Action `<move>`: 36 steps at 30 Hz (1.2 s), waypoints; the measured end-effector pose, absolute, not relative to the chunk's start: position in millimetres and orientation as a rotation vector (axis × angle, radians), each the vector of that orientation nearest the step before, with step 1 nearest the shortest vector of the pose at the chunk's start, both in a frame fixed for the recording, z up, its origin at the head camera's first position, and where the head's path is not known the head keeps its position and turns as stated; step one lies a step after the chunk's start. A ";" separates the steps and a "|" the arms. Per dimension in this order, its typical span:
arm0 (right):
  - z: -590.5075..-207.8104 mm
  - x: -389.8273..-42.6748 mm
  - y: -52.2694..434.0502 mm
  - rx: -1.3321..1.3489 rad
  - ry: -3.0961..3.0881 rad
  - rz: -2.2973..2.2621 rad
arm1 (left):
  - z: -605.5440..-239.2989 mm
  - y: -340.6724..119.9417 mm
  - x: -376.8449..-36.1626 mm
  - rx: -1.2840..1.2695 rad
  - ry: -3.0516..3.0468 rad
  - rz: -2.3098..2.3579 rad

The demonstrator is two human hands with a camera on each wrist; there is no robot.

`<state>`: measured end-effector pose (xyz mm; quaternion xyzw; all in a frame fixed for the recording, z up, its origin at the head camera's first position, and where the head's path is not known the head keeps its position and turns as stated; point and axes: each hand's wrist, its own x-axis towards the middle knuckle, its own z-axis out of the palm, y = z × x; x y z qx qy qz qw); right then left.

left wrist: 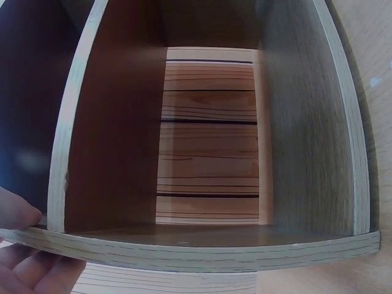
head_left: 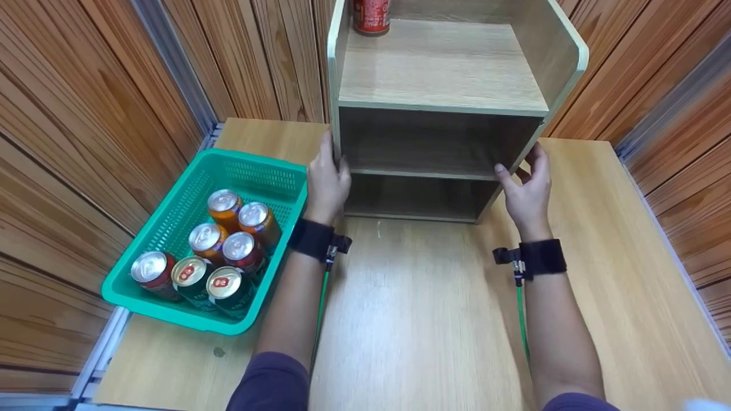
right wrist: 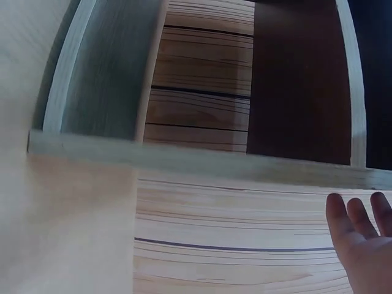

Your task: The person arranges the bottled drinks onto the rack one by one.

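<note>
A small wooden shelf unit (head_left: 442, 68) stands at the back of the table, with a red soda can (head_left: 372, 17) on its top board. My left hand (head_left: 329, 185) grips the front edge of its left side panel (left wrist: 214, 256); the thumb lies on the inner face, the fingers (left wrist: 40, 269) on the outer one. At the right side panel, my right hand (head_left: 529, 197) has its thumb at the front edge. Its straight, spread fingers (right wrist: 343, 223) show just outside that panel in the right wrist view. Both lower compartments hold nothing visible.
A green plastic basket (head_left: 154, 220) sits left of my left forearm, holding several soda cans (head_left: 239, 246) upright. Wood-plank walls (head_left: 85, 114) enclose the table (head_left: 411, 319) at the back and sides. Green cables run from both wrist straps.
</note>
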<state>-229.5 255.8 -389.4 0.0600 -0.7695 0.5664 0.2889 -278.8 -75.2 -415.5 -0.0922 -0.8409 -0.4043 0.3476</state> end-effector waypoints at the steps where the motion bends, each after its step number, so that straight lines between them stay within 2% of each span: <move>1: -390.6 -231.4 254.1 0.159 -2.046 1.524 | -415.1 -76.2 -278.3 -0.231 -2.180 -1.048; 19: -411.4 -253.5 230.4 0.189 -1.637 1.811 | -416.6 -81.3 -278.0 -0.108 -2.219 -1.065; 26: -404.7 -262.5 224.5 0.201 -1.612 1.804 | -411.7 -85.4 -275.0 -0.095 -2.203 -1.031; 31: -407.2 -265.7 230.3 0.171 -1.684 1.729 | -391.3 -78.8 -259.7 -0.160 -2.115 -0.958; 36: -408.3 -269.2 239.3 0.174 -1.707 1.709 | -351.7 -72.8 -234.2 -0.315 -1.964 -0.918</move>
